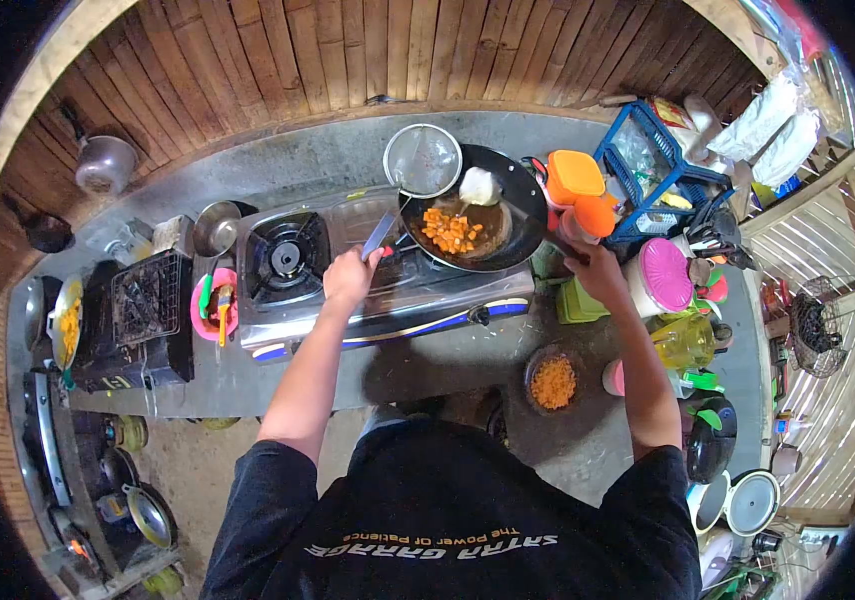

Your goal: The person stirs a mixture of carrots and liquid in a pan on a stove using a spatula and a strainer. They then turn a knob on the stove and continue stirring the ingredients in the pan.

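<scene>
My left hand (348,276) is closed at the left side of the stove, around the handle of a black wok (528,185). A flat silver-blue strip (380,234) shows just beyond its fingers. My right hand (596,272) grips the dark handle of a spatula (556,243) that slants over the wok's right rim. Orange diced pieces (451,230) lie in the wok in some oil, and a white lump (480,187) sits near its far side. Under the wok is a two-burner gas stove (348,325).
A round strainer (423,160) adjoins the wok's far left rim. Orange-lidded containers (576,175), a blue basket (663,170) and a pink-lidded tub (666,275) crowd the right. A bowl of orange bits (553,384) stands near my body. A pink bowl (215,305) with utensils is left of the stove.
</scene>
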Tool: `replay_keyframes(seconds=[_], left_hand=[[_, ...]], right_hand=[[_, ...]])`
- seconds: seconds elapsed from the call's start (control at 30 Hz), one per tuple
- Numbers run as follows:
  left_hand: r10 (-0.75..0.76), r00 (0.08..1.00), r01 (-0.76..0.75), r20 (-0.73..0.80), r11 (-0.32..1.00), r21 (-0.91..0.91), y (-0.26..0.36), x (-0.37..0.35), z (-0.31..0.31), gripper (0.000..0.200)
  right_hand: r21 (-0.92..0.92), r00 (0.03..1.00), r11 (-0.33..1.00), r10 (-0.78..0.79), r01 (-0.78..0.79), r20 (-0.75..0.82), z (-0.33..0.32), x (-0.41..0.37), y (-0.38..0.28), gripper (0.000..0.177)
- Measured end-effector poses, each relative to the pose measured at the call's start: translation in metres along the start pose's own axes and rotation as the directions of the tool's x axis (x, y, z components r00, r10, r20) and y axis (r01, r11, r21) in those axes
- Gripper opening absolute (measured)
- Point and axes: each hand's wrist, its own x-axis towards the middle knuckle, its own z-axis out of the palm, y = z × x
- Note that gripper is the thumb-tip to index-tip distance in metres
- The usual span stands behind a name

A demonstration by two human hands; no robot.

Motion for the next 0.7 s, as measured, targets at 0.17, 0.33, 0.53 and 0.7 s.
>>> replay_keyframes(seconds=[0.17,0.33,0.53,0.7], left_hand=[[0.008,1.0,-0.009,-0.017,1.0,-0.014,0.001,-0.001,0.0,0.05],[0.008,1.0,-0.008,0.002,1.0,0.002,0.0,0.0,0.001,0.05],[0.001,1.0,-0.001,-0.003,1.0,0.007,-0.002,0.002,0.002,0.052],[0.01,1.0,-0.01,-0.005,1.0,0.01,-0.004,0.004,0.002,0.054]], right_hand=[[-0.452,0.984,0.883,0.168,-0.125,0.055,-0.018,0.003,-0.012,0.069],[-0.41,0.975,0.91,0.147,-0.066,0.169,-0.018,-0.012,-0.015,0.065],[-0.254,0.994,0.967,0.064,-0.039,0.09,-0.022,-0.022,-0.025,0.033],[-0.459,0.995,0.884,0.101,-0.083,0.015,-0.042,-0.019,-0.068,0.036]])
